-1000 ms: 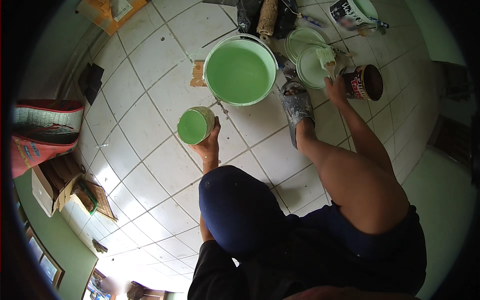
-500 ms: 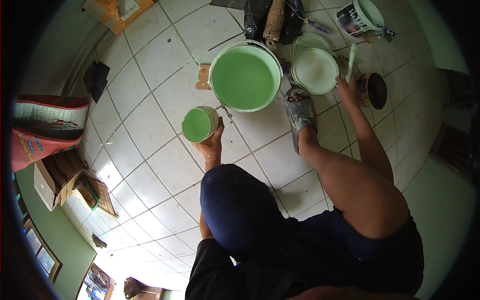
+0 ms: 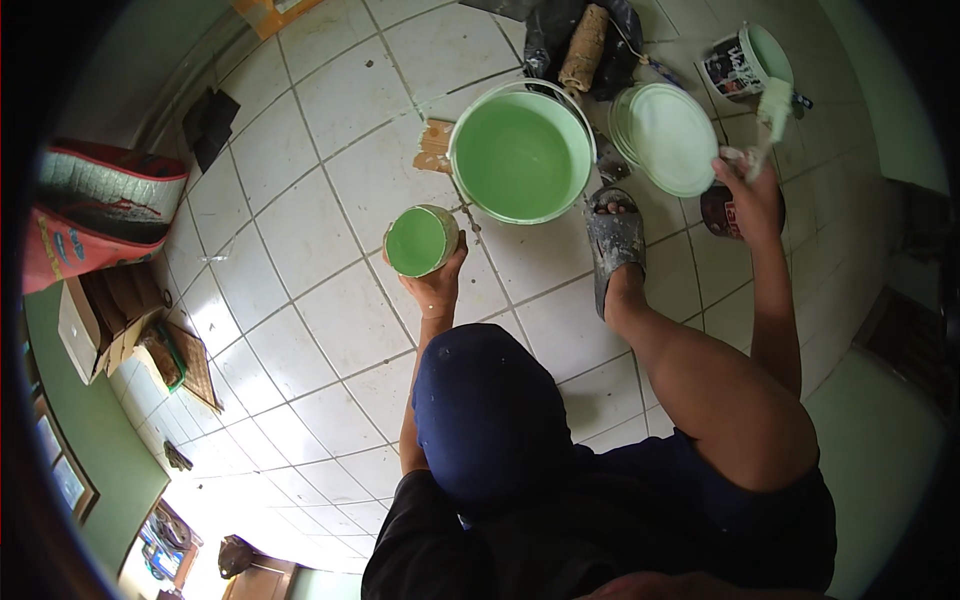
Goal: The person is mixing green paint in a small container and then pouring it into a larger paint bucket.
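My left hand (image 3: 436, 285) is wrapped round a small paint-smeared tub (image 3: 420, 241) of light green paint, above the tiles left of the big bucket. My right hand (image 3: 752, 198) grips what looks like a paintbrush (image 3: 774, 108), its end coated in pale paint and pointing up. That hand's fingertips are at the edge of a round pale green lid (image 3: 675, 140), which looks tilted; whether they grip it I cannot tell. Between my hands stands a large white bucket (image 3: 455, 165) with green paint in it. A dark open can (image 3: 718, 212) is partly hidden behind my right hand.
Beyond the lid stands a smaller paint pail (image 3: 735, 70). A used roller (image 3: 585, 48) lies on black plastic (image 3: 545, 40) behind the bucket. Cardboard (image 3: 433, 146) touches the bucket's left side. My sandalled foot (image 3: 614, 240) is near its right. A red insulated bag (image 3: 110, 205) lies far left.
My right hand has moved right with the paintbrush, now in front of the dark can. The lid has shifted and tipped. The tub stays in my left hand; the whole view has shifted slightly.
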`<state>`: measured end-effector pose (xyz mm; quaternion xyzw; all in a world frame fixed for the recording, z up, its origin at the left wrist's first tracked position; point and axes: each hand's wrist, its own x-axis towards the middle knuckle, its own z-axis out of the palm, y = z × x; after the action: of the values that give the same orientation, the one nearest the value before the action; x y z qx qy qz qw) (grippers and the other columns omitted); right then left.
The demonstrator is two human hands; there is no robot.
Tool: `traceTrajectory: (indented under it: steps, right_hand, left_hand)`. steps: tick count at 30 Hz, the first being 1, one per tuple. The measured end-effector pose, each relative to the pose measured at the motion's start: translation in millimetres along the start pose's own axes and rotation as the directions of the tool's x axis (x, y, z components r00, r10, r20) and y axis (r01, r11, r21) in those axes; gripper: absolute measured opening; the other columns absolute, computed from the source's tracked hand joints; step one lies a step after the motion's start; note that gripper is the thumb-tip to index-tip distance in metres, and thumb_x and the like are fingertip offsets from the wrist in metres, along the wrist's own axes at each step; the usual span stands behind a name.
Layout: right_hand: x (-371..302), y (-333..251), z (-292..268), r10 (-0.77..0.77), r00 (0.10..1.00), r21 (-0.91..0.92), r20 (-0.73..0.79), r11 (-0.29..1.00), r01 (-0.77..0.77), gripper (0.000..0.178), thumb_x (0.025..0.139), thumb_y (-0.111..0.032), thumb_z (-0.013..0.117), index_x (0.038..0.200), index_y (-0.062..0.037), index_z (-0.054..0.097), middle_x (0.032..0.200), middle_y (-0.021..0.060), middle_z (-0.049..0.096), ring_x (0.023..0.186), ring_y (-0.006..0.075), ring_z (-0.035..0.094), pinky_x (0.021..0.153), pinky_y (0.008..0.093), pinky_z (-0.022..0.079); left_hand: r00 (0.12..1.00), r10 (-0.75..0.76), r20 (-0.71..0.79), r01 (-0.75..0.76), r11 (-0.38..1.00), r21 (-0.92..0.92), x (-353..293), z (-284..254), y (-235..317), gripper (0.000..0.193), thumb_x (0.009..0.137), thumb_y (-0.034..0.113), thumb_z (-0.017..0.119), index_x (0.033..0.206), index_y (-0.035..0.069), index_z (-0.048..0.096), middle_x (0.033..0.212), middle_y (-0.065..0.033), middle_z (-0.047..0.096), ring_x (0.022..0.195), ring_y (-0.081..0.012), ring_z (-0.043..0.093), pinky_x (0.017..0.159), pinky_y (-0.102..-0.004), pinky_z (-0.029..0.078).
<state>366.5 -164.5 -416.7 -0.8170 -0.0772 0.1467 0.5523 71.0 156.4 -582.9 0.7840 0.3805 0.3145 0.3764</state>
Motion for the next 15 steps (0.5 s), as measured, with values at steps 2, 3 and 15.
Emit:
traceTrajectory:
  steps: [2, 3, 15]
  right_hand:
    - [-22.8, -47.3, 10.3, -0.192, 0.981, -0.312, 0.029, 0.931, 0.191, 0.029, 0.084, -0.008, 0.076, 0.104, 0.0037, 0.058, 0.099, 0.0085, 0.063, 0.092, 0.0124, 0.061, 0.079, 0.0272, 0.05]
    - [-34.6, -68.5, 12.1, -0.201, 0.979, -0.314, 0.038, 0.928, 0.202, 0.029, 0.084, -0.008, 0.076, 0.104, 0.0037, 0.058, 0.099, 0.0085, 0.063, 0.092, 0.0124, 0.061, 0.079, 0.0272, 0.05]
    - [-100.2, -136.7, 97.2, -0.355, 0.837, -0.258, 0.417, 0.836, 0.484, 0.016, 0.083, 0.004, 0.071, 0.095, -0.0004, 0.062, 0.096, 0.0095, 0.066, 0.084, 0.0193, 0.065, 0.076, 0.0314, 0.052]
  left_hand:
    - [1.0, -0.001, -0.028, 0.001, 1.0, -0.002, 2.3, -7.6, -2.2, 0.055, 0.062, 0.026, 0.089, 0.108, 0.005, 0.066, 0.102, -0.009, 0.07, 0.093, -0.0264, 0.067, 0.087, -0.0383, 0.051]
    - [0.999, 0.028, -0.032, -0.028, 1.0, 0.005, 2.4, -7.4, -2.4, 0.056, 0.062, 0.026, 0.089, 0.108, 0.004, 0.066, 0.101, -0.0092, 0.07, 0.092, -0.0269, 0.066, 0.086, -0.0387, 0.051]
    - [0.982, -0.183, -0.048, 0.185, 0.982, 0.041, -3.1, -31.6, -41.4, 0.082, 0.06, 0.03, 0.09, 0.127, 0.002, 0.051, 0.131, -0.0193, 0.042, 0.121, -0.0375, 0.045, 0.099, -0.0474, 0.043]
